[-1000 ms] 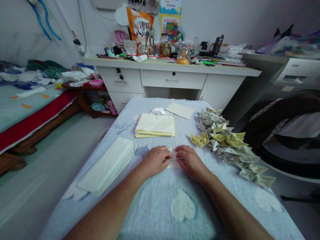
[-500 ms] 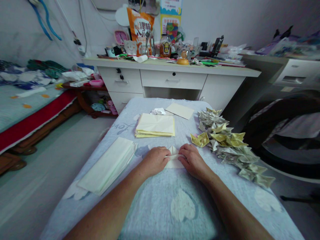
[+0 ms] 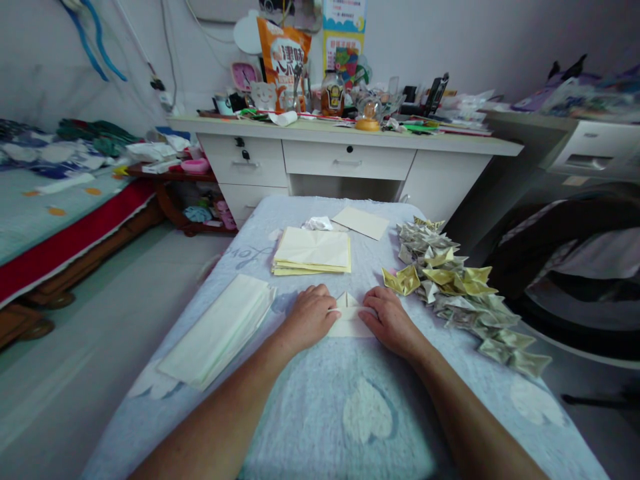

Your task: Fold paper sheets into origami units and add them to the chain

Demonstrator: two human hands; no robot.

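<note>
A partly folded sheet of cream paper (image 3: pixel 349 325) lies on the cloth-covered table, with a pointed peak at its far side and a flap folded across it. My left hand (image 3: pixel 314 312) grips its left edge, thumb on the paper and fingers curled. Its right edge is pinched by my right hand (image 3: pixel 389 317). Beyond my hands sits a stack of cream and yellow paper (image 3: pixel 313 248). A bundle of pale folded paper (image 3: pixel 217 333) lies left of my left arm. Past my right hand is a gold folded paper ingot (image 3: pixel 401 280).
A long heap of silver and gold folded paper ingots (image 3: pixel 463 297) runs along the table's right side. At the far end lie a flat card (image 3: pixel 361 222) and a crumpled tissue (image 3: pixel 318 223). A cluttered white desk (image 3: pixel 350 160) stands behind; a washing machine (image 3: pixel 595 153) is at right.
The raised flap on the paper now lies flatter and shows wider between my thumbs. My hands have shifted only slightly, and the camera view has moved a little.
</note>
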